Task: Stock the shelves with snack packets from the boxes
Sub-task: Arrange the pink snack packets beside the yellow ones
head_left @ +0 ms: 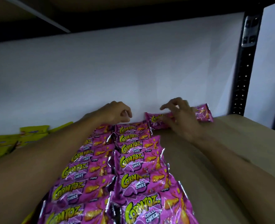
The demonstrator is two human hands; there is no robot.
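Right hand [180,118] lies spread on the far packet [153,122]; left hand [117,113] is curled, seemingly empty. We judge a withdrawing forearm could drag the near rows [133,160] askew.

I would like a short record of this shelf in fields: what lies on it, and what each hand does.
shelf: pale board, white wall behind
pink packets: two rows, front to back
single pink packet: at the wall, right of the rows
yellow packets: far left
left hand: fingers curled, at the rows' back end
right hand: spread fingers on the single pink packet
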